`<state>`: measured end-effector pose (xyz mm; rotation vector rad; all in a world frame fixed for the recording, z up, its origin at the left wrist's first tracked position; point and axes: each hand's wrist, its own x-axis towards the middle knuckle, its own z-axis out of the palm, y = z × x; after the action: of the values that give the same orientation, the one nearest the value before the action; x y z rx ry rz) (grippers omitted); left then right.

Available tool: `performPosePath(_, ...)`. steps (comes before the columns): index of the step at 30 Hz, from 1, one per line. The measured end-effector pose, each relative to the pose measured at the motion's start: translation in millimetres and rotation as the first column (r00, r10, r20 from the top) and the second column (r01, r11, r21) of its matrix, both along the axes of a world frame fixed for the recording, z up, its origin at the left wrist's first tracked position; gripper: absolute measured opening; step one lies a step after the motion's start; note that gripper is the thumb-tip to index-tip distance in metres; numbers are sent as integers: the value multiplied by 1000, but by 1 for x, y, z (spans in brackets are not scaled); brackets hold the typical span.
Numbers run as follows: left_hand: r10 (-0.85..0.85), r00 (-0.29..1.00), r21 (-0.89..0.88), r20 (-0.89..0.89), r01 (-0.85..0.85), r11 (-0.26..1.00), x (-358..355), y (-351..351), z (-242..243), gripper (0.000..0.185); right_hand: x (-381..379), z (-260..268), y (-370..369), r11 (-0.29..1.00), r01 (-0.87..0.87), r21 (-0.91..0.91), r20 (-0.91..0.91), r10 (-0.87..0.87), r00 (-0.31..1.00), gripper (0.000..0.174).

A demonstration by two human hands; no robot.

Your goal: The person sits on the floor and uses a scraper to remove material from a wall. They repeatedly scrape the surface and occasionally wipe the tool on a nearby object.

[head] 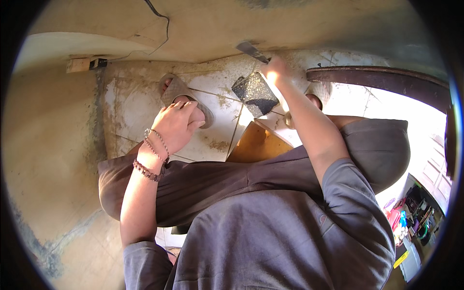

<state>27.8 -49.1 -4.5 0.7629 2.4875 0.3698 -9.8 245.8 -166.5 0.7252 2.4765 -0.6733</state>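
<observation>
My right hand (276, 70) is closed around the handle of a putty knife (252, 51), whose flat metal blade lies against or just before the lower part of the wall (214, 32). Over my foot in its sandal, with fingers bent and bracelets at the wrist, is my left hand (175, 125); no tool shows in it, and the picture does not settle whether it touches the foot. Between my feet, on the tiled floor, a dark, speckled flat piece (255, 94) bears light crumbs. Nearer to me a brown-orange board or box (257, 143) shows partly, its near side hidden by my shorts.
Dirt marks the floor tiles (130, 98). A dark wooden frame or board (377, 78) curves along the right. At left, a small wooden block (78, 65) sits by the wall corner. The wall has a long crack (167, 27). Mixed household items (417, 217) lie at lower right.
</observation>
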Motion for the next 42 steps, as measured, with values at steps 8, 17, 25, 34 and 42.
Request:
performPosePath(8, -34, 998, 14, -45, 35, 999, 2, 1, -1, 42, 6, -1, 12, 999, -15, 50, 27, 14, 1000, 31)
performPosePath(17, -113, 987, -58, -118, 106, 993, -1, 29, 19, 33, 15, -16, 38, 935, -333, 123, 103, 322, 941, 31)
performPosePath(25, -97, 987, -211, 125, 122, 970, 4, 47, 32, 48, 3, 84, 34, 899, -253, -357, 254, 354, 900, 49)
performPosePath(34, -192, 964, 150, 183, 166, 975, 20, 102, 24, 46, -3, 118, 61, 837, -506, -207, -218, 465, 858, 52)
performPosePath(42, 206, 900, 246, 384, -314, 917, -19, 126, -36, 62, 26, 100, 21, 889, -383, -251, -293, 308, 905, 46)
